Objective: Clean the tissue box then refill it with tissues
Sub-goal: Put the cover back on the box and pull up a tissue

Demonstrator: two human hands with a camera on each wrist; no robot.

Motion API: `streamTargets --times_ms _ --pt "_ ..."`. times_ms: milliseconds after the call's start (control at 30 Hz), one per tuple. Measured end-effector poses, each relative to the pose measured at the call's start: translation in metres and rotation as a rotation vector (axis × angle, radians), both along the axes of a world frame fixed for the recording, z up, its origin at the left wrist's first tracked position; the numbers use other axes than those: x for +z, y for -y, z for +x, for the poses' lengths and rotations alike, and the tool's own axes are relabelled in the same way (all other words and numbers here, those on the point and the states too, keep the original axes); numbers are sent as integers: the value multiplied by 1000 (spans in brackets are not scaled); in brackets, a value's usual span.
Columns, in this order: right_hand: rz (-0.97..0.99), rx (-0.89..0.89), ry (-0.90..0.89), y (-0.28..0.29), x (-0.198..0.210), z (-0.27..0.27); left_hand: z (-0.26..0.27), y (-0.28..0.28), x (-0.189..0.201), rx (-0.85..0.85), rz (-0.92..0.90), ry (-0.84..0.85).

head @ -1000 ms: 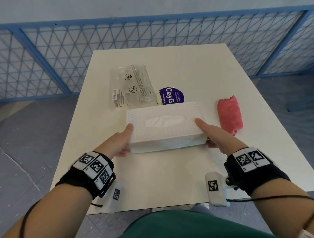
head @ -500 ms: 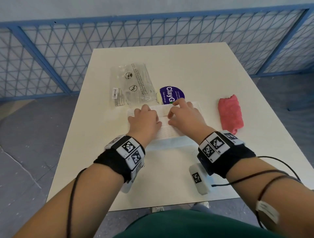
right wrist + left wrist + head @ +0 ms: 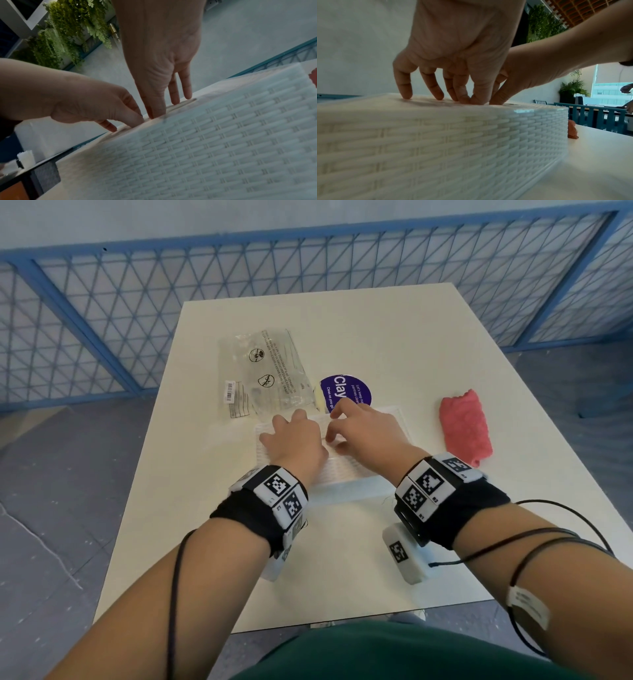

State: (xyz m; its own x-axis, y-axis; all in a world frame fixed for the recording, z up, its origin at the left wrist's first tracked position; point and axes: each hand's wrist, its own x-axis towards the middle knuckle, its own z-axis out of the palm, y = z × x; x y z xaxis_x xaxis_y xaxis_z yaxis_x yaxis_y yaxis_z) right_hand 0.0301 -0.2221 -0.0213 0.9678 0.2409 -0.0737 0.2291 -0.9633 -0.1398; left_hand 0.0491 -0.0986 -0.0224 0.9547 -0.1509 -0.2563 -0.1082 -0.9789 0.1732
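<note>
A white tissue box (image 3: 346,474) with a woven pattern stands mid-table, its side filling the left wrist view (image 3: 436,148) and its top the right wrist view (image 3: 223,135). Both hands are on its top at the slot. The fingertips of my left hand (image 3: 291,426) press down on the lid, thumb and forefinger close together by the opening (image 3: 440,86). My right hand (image 3: 356,426) pokes its thumb and forefinger into the slot while two other fingers lie straight on the rim (image 3: 163,81). No tissue shows between any fingers.
On the white table (image 3: 342,559), a red cloth (image 3: 466,426) lies right of the box. An empty clear plastic wrapper (image 3: 263,371) and a purple round sticker (image 3: 346,392) are behind it. A blue mesh fence (image 3: 205,285) runs behind the table.
One second ago the hands gripped the box at its two ends. They let go and moved onto the lid at the slot; over the last half second they barely shifted.
</note>
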Motion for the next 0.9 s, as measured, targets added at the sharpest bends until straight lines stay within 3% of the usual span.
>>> streamTargets --times_ms 233,367,533,700,900 --pt "-308 204 33 -5 -2 12 0 -7 -5 -20 -99 4" --pt "-359 389 26 -6 4 19 0 -12 -9 9 -222 59" --pt "-347 536 -30 -1 17 28 -1 -15 -12 8 -249 102" --pt "-270 519 -19 5 17 26 -1 -17 -13 32 -285 101" --pt "-51 344 -100 12 7 22 -4 -10 -11 8 -244 75"
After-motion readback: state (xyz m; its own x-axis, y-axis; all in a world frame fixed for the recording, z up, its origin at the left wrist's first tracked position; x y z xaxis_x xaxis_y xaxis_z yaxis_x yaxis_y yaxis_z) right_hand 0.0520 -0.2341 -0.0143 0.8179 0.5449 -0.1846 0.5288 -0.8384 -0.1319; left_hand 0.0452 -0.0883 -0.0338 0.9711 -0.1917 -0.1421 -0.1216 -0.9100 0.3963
